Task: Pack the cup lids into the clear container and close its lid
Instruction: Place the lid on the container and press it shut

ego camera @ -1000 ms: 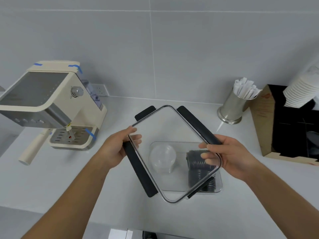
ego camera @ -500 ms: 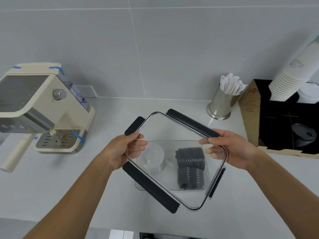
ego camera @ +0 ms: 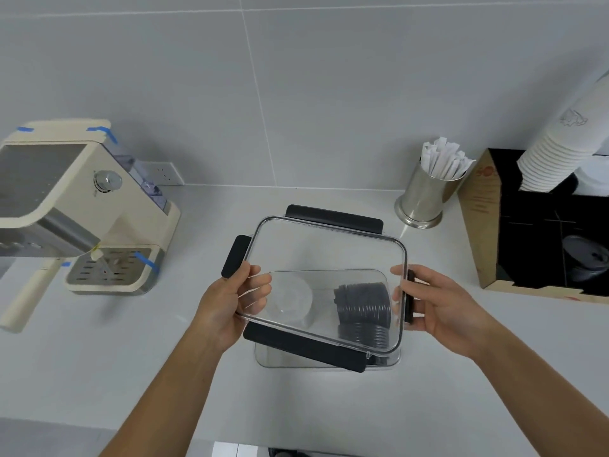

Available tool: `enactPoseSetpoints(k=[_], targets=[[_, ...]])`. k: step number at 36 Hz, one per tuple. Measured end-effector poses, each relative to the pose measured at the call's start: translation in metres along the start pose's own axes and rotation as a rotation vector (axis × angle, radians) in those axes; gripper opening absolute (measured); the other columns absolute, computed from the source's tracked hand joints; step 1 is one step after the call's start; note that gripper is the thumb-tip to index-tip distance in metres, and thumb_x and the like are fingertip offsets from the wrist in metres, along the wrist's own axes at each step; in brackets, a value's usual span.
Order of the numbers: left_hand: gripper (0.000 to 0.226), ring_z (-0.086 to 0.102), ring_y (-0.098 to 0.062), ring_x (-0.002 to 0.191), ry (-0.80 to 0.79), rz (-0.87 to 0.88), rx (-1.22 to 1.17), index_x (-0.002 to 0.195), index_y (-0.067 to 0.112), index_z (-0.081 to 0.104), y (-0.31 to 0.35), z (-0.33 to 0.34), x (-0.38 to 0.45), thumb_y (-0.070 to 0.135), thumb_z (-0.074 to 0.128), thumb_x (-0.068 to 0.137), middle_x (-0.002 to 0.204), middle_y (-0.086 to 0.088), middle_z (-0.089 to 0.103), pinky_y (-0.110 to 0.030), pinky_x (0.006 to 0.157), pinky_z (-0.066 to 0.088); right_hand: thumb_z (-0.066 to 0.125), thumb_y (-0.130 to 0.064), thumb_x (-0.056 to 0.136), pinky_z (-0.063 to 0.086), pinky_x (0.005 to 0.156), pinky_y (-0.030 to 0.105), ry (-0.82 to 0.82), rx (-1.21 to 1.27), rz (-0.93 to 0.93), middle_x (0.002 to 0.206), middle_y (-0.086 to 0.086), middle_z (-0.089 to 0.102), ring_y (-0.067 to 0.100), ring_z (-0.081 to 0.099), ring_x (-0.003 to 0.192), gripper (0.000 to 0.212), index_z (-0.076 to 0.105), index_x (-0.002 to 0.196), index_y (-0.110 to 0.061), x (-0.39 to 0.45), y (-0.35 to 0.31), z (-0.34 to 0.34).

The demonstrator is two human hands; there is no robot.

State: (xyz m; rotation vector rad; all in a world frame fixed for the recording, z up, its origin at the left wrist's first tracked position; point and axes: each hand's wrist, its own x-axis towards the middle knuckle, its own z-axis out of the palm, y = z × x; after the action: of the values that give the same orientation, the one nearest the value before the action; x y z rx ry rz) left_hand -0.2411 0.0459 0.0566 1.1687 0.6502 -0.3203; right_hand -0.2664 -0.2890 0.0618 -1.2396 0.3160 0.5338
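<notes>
I grip the clear lid (ego camera: 324,258) by its short edges, left hand (ego camera: 227,301) and right hand (ego camera: 441,305), holding it tilted just above the clear container (ego camera: 329,359) of black cup lids (ego camera: 364,308) on the surface (ego camera: 99,357), long axes nearly aligned.
</notes>
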Motion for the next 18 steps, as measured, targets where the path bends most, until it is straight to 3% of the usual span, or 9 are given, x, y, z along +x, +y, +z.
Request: enactPoseSetpoints(k=[8,14,18], targets=[[0.025,0.076,-0.025,0.072,0.076,0.050,-0.002,0.106,0.016,0.066,-0.015,-0.006,-0.003,0.033,0.070,0.088,0.089,-0.016,0.078,-0.027,0.051,0.056,0.066,-0.013,0.089,0.056,0.059,0.036,0.117,-0.107,-0.025,0.078,0.011,0.067,0.024,0.069,0.068,0.021,0.071,0.107,-0.024,0.006,0.009,0.000],[0.019,0.071,-0.021,0.060,0.186,0.049,0.099,0.096,0.009,0.072,-0.027,-0.016,0.003,0.027,0.072,0.088,0.072,-0.006,0.075,-0.026,0.051,0.057,0.065,-0.012,0.090,0.058,0.061,0.038,0.150,-0.197,0.032,0.108,0.018,0.066,0.030,0.069,0.082,0.025,0.070,0.111,-0.024,0.011,0.016,-0.002],[0.016,0.067,-0.019,0.066,0.246,0.077,0.202,0.090,0.006,0.073,-0.038,-0.021,0.010,0.022,0.073,0.086,0.077,-0.009,0.069,-0.027,0.060,0.057,0.067,-0.009,0.088,0.059,0.059,0.040,0.181,-0.233,0.026,0.103,0.018,0.069,0.026,0.070,0.076,0.025,0.073,0.105,-0.026,0.013,0.019,-0.004]])
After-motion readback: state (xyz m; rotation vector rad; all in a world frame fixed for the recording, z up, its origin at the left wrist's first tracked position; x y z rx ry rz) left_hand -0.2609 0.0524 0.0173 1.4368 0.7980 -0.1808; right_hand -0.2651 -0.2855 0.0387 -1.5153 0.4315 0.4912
